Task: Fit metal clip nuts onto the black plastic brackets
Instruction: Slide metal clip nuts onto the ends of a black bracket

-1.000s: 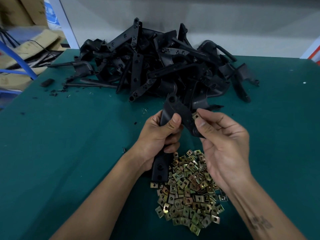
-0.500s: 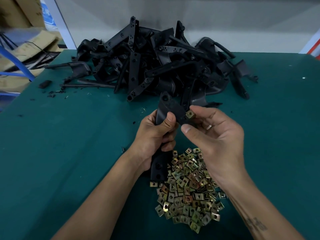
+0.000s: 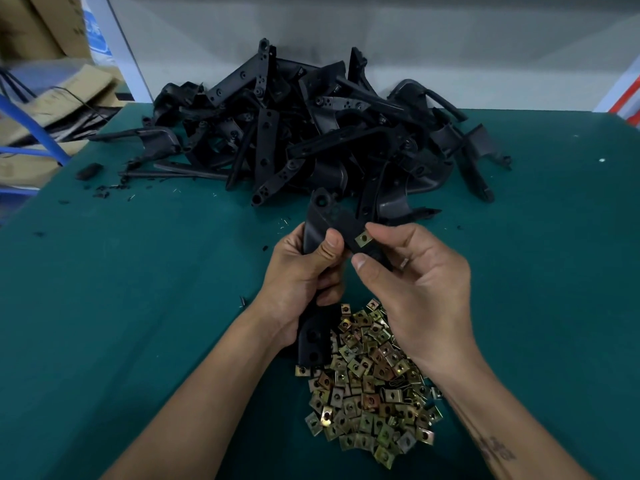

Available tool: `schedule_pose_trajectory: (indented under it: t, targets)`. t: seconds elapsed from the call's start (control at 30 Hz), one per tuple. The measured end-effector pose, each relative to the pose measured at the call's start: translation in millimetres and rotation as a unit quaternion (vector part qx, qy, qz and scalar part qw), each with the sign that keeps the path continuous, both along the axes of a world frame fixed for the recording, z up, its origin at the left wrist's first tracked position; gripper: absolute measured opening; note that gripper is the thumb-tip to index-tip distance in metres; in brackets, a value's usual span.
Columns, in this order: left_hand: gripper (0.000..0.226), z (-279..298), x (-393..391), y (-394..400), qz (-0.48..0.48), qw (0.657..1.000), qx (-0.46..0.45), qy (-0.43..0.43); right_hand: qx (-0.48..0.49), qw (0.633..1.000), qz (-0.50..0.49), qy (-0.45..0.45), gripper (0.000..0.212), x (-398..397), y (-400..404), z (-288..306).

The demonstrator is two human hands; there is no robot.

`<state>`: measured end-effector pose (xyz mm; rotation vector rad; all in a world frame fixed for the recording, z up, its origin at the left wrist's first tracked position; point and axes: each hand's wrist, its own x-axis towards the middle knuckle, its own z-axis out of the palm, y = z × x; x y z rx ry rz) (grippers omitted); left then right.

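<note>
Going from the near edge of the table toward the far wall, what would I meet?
Heap of clip nuts → left hand gripping the held bracket, a clip nut on it → pile of black brackets → wall.

I see my left hand point(image 3: 298, 271) wrapped around a black bracket point(image 3: 329, 220), thumb on its face. My right hand point(image 3: 419, 282) touches a brass clip nut point(image 3: 363, 239) seated on the bracket's edge. More nuts point(image 3: 370, 386) lie heaped on the green bench point(image 3: 138, 306), with piled brackets point(image 3: 311, 133) behind.
</note>
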<state>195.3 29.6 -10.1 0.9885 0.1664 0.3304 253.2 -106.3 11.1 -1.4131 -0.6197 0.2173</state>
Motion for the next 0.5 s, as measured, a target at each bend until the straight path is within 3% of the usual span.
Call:
schedule_pose_trajectory:
  t: [0.2,0.5]
  targets:
    - [0.03,2.3,0.5,0.5,0.008,1.0,0.004,0.002,-0.028,0.999,0.023,-0.025,0.03,2.3,-3.4,-0.3]
    - [0.027,3.0,3.1,-3.0,0.013,1.0,0.002,0.016,-0.095,0.987,-0.055,-0.118,0.02,11.5,-3.3,-2.4]
